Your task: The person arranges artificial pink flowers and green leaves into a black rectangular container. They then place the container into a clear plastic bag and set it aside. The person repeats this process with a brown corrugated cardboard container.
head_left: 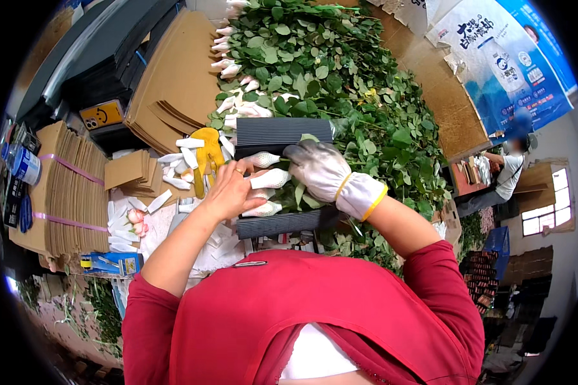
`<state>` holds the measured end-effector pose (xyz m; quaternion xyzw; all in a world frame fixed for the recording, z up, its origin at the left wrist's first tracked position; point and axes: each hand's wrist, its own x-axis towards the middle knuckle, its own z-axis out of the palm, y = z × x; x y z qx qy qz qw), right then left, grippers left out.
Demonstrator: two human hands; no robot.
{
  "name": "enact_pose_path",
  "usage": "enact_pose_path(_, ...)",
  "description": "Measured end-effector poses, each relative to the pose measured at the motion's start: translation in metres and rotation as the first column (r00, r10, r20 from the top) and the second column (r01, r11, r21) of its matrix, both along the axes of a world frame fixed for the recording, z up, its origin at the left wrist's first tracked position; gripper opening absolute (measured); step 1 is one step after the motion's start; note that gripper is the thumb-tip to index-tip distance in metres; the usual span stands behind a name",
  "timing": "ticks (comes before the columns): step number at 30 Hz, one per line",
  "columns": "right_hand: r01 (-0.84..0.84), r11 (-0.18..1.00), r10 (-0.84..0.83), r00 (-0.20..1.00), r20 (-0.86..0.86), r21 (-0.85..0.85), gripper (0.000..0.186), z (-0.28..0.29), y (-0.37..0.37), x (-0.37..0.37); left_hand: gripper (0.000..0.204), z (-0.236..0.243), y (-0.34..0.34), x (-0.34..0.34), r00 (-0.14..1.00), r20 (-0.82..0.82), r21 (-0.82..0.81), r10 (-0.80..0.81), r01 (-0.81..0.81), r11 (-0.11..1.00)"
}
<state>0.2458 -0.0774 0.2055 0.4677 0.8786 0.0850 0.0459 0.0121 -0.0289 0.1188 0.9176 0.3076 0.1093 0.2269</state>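
Several roses in white foam-net sleeves [271,179] lie side by side, buds to the left and leafy stems to the right. They rest between two strips of black corrugated board [284,131], the nearer of which curls up at the front. My bare left hand [230,191] wears a ring, and its fingers curl round the netted buds from the left. In a white glove with a yellow cuff, my right hand [321,170] is closed over the stems just behind the buds. Its fingertips are partly hidden among the leaves.
A large heap of netted roses [327,70] covers the far side. Left stand cardboard sheets [173,83], a strapped cardboard bundle [74,192], loose white sleeves [122,224], a yellow glove [207,157] and a blue box [112,264]. Another person [510,170] works at far right.
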Motion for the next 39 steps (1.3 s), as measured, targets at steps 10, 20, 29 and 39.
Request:
enact_pose_path(10,0.095,0.937,-0.229,0.893,-0.388,-0.336,0.032,0.116,-0.002,0.041,0.056,-0.023,0.015,-0.005,0.927,0.337,0.09,-0.166,0.144,0.985)
enact_pose_path(20,-0.051,0.927,-0.041,0.971,-0.234,-0.371,0.057,-0.032,0.018,0.001,0.063,-0.022,0.005,-0.018,0.891,0.452,-0.178,0.044,0.042,0.983)
enact_pose_path(29,-0.079,0.934,-0.032,0.952,-0.304,-0.348,0.047,-0.037,0.026,-0.005,0.046,-0.01,-0.014,0.028,0.711,0.16,-0.533,0.685,-0.522,0.666)
enact_pose_path(39,-0.09,0.948,0.006,0.964,-0.264,-0.306,0.048,-0.051,0.024,0.009,0.03,-0.03,-0.011,0.039,0.477,0.342,-0.866,0.81,-0.174,0.468)
